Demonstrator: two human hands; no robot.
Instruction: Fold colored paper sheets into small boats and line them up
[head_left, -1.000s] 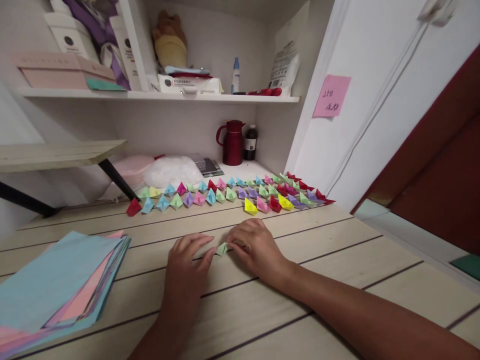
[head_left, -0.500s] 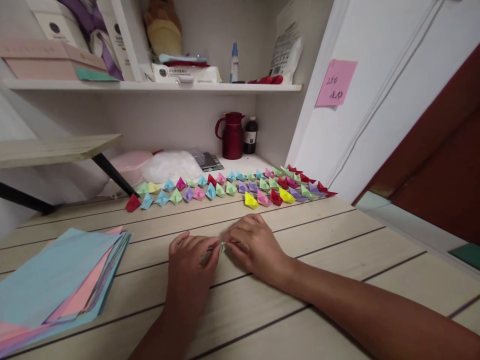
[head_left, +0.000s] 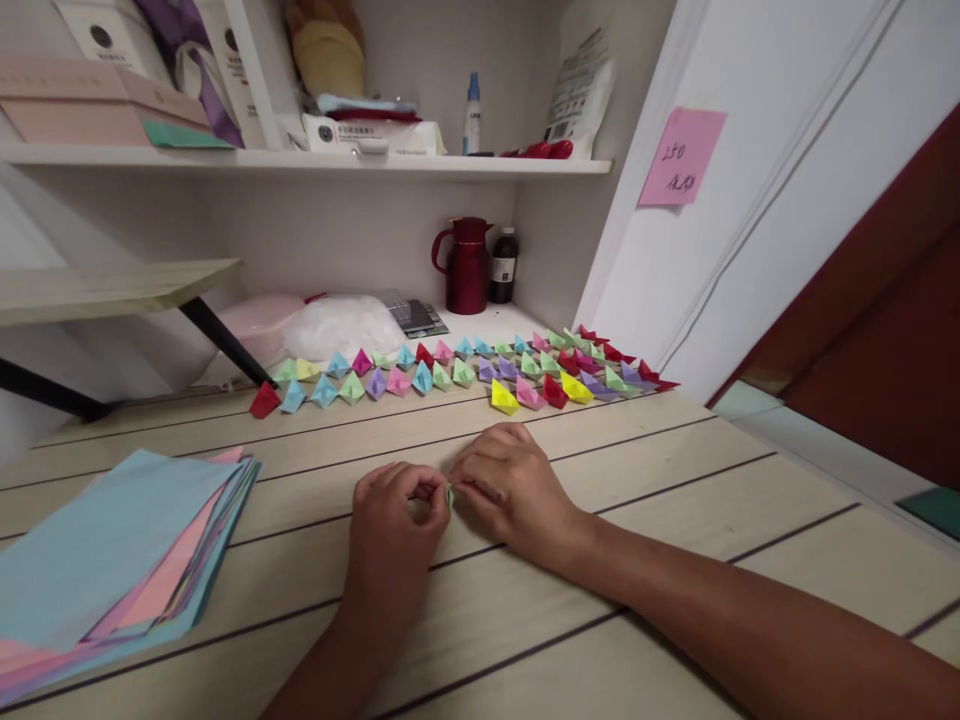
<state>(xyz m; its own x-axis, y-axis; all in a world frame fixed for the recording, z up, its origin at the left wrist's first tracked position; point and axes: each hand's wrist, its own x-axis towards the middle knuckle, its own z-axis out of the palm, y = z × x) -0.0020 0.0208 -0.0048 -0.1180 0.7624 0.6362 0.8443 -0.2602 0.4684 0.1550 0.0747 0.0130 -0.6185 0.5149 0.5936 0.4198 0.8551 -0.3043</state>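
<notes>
Between the fingertips of both hands is a small piece of folded light green paper (head_left: 450,495), mostly hidden by the fingers. My left hand (head_left: 397,510) pinches its left side, thumb and forefinger closed into a ring. On the other side my right hand (head_left: 517,490) grips it with thumb and fingers pressed together. Both hands rest low over the wooden tabletop (head_left: 570,650). Beyond them stand rows of small folded paper boats in many colours, a yellow paper boat (head_left: 503,397) being among the nearest.
A fanned stack of coloured paper sheets (head_left: 112,540) lies at the left. Behind the boats are a plastic bag (head_left: 341,328), a dark red jug (head_left: 466,268) and a dark bottle (head_left: 503,268). A small raised shelf (head_left: 120,290) with black legs stands at the back left.
My left hand has shifted slightly right, its thumb and forefinger closing in a tighter pinch on the green paper. My right hand has hardly moved. The camera view has shifted a little.
</notes>
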